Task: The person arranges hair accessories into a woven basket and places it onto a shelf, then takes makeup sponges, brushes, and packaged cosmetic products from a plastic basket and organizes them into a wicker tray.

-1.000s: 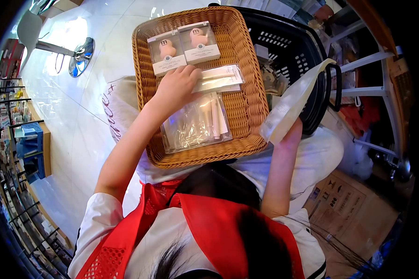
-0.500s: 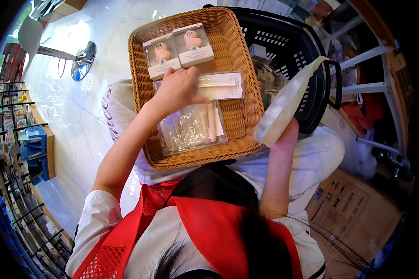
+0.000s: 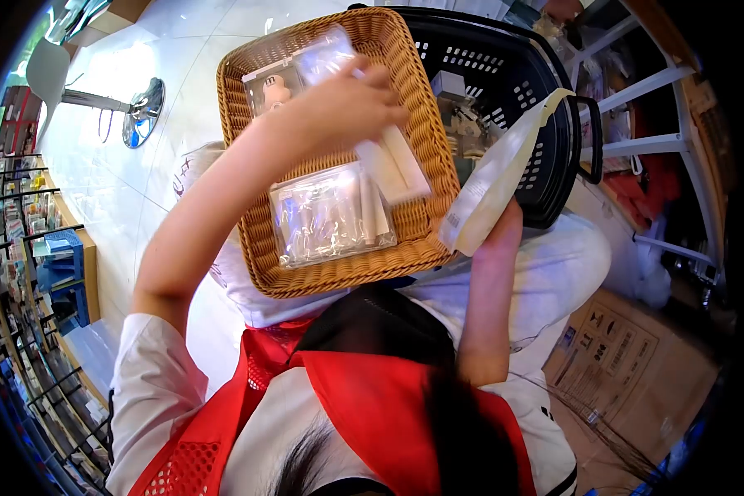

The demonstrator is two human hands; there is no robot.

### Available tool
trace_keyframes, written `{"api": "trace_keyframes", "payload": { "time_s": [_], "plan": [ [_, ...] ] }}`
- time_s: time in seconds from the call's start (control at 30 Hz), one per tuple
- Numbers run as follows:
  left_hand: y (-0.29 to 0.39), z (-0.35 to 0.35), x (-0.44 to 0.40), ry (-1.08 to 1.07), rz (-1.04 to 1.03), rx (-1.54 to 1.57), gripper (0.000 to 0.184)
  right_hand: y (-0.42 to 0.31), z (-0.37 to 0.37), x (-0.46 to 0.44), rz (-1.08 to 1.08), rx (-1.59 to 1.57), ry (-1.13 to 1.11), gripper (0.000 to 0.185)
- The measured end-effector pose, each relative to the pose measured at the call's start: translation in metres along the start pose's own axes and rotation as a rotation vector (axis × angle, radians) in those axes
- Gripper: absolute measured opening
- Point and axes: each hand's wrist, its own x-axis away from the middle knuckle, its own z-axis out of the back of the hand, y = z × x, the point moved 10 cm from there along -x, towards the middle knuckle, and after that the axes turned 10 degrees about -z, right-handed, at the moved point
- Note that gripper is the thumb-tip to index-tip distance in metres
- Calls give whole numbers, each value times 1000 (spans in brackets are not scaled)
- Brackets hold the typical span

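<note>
I count two baskets: a wicker basket (image 3: 434,136) and a black basket (image 3: 504,45) just beside its right wall. One cardboard carton (image 3: 628,364) sits beyond the wicker basket's near right corner. My right hand (image 3: 504,227) holds one pale sheet (image 3: 500,178) by the wicker basket's right rim, screening part of the black basket. My left hand (image 3: 347,107) spans the wicker basket's far half, fingers bent near one clear packet (image 3: 326,54); with this blur, I can't tell whether they grip it. The wicker basket holds one clear pouch (image 3: 322,219) near its near wall, one slim white pack (image 3: 397,169) right of its middle and, far left, one boxed sponge (image 3: 273,89). The black basket holds one small white box (image 3: 449,85) among jumbled goods.
</note>
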Motion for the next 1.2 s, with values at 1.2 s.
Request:
{"api": "trace_keyframes", "payload": {
  "time_s": [1.2],
  "plan": [
    [88,-42,-15,356,-516,136,34,-4,24,-2,-45,58,24,30]
  ]
}}
